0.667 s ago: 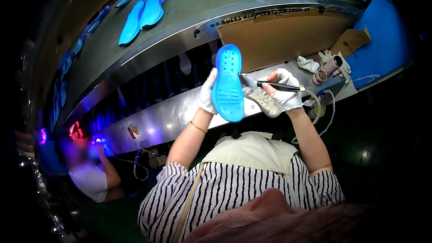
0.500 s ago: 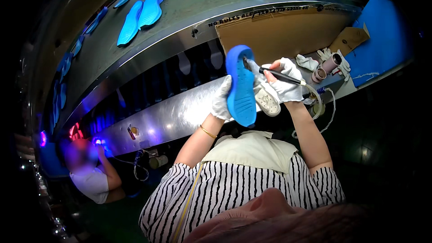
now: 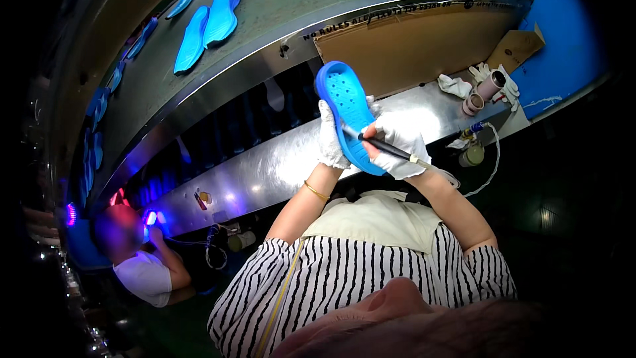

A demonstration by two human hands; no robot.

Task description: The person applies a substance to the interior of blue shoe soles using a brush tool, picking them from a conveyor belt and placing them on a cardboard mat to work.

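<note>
A blue shoe sole (image 3: 352, 101) is held up in front of me, tilted, its far end dotted with holes. My left hand (image 3: 330, 140), in a white glove, grips it along the left edge. Between the bare fingertips of my gloved right hand (image 3: 403, 144) is a black-handled brush (image 3: 392, 150) with a pale tube running from its back end. The brush's tip is at the sole's left edge, near my left fingers; whether it touches cannot be made out.
Beyond the metal ledge (image 3: 258, 176), blue soles (image 3: 222, 16) lie on a dark belt (image 3: 285, 3). Cardboard (image 3: 411, 46) leans behind my hands. At right are a pink flask (image 3: 491, 85), gloves (image 3: 454, 87) and a jar (image 3: 472, 155). Another person (image 3: 149, 277) works at lower left.
My left hand has turned the sole, tilting its far end leftward. My right hand and brush have moved down and left, from the sole's upper part to its left edge. A white shoe is now hidden.
</note>
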